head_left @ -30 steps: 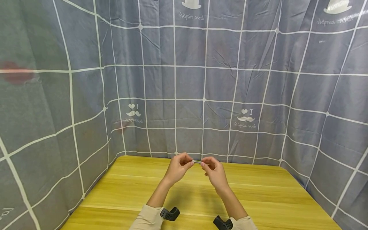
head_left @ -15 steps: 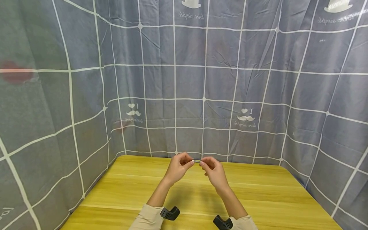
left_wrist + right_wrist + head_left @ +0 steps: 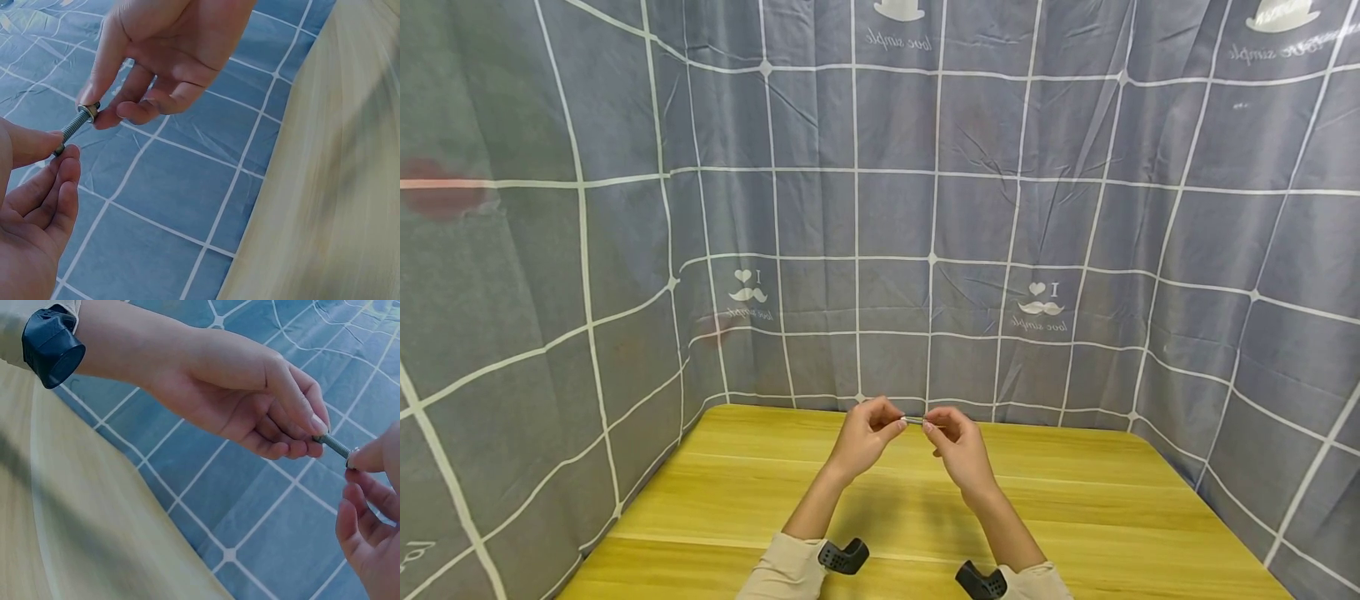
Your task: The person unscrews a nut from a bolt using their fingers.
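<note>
Fingers and thumb of the left hand (image 3: 859, 442) are drawn together in a pinch on one end of a small metal bolt (image 3: 74, 129), its remaining fingers bent beside the forefinger. From the opposite side, the right hand (image 3: 964, 454) pinches the other end between thumb and forefinger, at a metal ring (image 3: 89, 111) around the bolt; whether that ring is a nut or a washer cannot be told. Its other fingers are loosely bent. Between the two pinches the threaded shank is bare, and the left hand's fingertips hide most of the end they hold.

Both hands are raised over the wooden counter (image 3: 1075, 508), and the head view shows the bolt near the middle of the counter's far edge, lying roughly along the line of that edge. Soft shadows (image 3: 880, 508) fall on the counter beneath the hands. Each forearm reaches in from the counter's near side, in a beige left sleeve (image 3: 784, 568) and a matching right sleeve (image 3: 1039, 585). A black left wrist device (image 3: 844, 557) and a black right wrist device (image 3: 981, 582) sit at the cuffs. Beyond the far edge hangs a grey curtain (image 3: 895, 217) with a white grid and mirrored lettering.
</note>
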`<state>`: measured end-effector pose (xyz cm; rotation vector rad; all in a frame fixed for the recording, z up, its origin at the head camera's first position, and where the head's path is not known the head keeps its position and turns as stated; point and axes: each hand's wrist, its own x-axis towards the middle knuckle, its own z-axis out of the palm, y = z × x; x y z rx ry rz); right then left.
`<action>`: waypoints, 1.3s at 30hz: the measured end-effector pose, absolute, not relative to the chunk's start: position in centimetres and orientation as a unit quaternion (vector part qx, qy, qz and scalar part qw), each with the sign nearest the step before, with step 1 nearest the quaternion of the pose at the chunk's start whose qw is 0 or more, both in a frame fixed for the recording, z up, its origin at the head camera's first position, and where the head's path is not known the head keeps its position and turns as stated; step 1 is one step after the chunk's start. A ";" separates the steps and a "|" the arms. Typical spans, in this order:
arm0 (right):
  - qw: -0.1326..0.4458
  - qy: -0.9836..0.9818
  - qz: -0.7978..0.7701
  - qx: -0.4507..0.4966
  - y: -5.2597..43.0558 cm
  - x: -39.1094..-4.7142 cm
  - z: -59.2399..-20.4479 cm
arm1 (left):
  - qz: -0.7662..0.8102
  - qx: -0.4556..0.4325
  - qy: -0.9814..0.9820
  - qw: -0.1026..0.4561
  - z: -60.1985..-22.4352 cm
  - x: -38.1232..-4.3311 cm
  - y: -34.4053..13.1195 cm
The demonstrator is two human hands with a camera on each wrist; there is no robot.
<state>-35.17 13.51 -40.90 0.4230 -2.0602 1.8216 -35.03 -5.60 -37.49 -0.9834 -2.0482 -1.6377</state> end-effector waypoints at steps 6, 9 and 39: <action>0.182 -0.724 0.649 0.148 13.5 -35.1 -40.6 | -0.575 -0.346 -0.722 0.168 -37.4 -35.1 -5.7; 0.185 -0.725 0.648 0.140 13.4 -35.1 -40.7 | -0.574 -0.344 -0.723 0.170 -37.4 -35.1 -5.7; 0.181 -0.726 0.645 0.152 13.4 -35.3 -40.8 | -0.575 -0.343 -0.724 0.167 -37.3 -35.0 -5.8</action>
